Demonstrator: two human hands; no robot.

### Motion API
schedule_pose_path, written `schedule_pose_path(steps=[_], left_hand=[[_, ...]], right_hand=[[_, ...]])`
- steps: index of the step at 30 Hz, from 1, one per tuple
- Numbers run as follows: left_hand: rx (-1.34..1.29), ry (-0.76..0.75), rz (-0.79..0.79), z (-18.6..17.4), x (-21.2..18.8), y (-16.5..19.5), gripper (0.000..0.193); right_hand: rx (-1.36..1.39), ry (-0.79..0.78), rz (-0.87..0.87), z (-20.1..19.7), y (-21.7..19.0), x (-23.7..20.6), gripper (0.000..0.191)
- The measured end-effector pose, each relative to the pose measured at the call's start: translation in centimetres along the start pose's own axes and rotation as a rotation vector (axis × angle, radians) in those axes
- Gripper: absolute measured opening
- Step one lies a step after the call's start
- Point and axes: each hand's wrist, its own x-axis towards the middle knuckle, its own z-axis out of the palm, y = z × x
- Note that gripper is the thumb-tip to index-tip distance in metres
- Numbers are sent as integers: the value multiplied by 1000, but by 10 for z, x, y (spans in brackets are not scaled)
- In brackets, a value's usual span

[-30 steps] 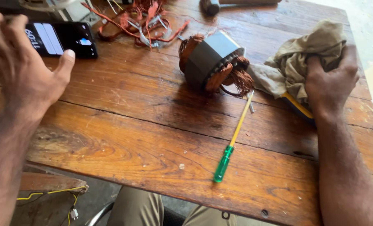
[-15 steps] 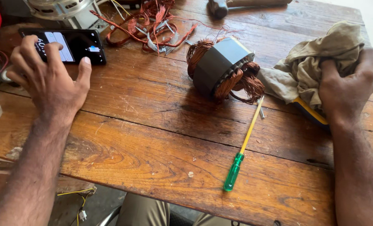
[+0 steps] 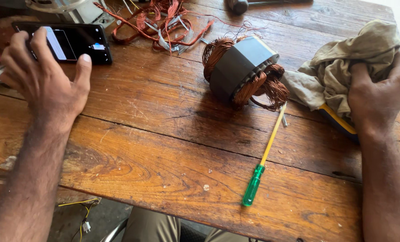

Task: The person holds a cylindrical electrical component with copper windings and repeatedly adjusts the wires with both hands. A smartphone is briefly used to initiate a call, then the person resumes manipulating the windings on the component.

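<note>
Left hand: the left hand [image 3: 45, 80] lies palm down with fingers spread over the near edge of a black phone [image 3: 72, 42], fingertips touching it, thumb beside it on the worktop [image 3: 164, 148].
Right hand: the right hand [image 3: 377, 96] is clenched on a beige rag [image 3: 343, 67], which it bunches at the right side.
Stator: a grey motor stator [image 3: 242, 71] with copper windings lies between the hands, just beside the rag, well apart from the phone.
Screwdriver: a green-handled screwdriver [image 3: 262, 163] lies in front of the stator, untouched.
Wires: loose copper wire scraps [image 3: 164, 20] lie behind.
</note>
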Motion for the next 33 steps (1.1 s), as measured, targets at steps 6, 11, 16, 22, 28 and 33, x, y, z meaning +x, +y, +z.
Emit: schedule_pose_path(steps=[6,11,16,22,28,33], left_hand=[[1,27,31,3,-2,-6,67],[58,-25,-6,4,-2,-5,62],[55,-51,-38,3,-1,-1,65],[-41,-19,-16,4,0,-3,76],[-10,90,61,7,-4,-5,64],[16,62,12,6,-7,-5,47]], right_hand=[[28,4,16,2,4,0,15],[3,-8,19,1,6,0,17],[39,-14,16,2,2,1,15],[52,-16,37,3,5,1,20],[39,-21,12,3,16,-2,17],[44,-23,12,3,20,-3,17]])
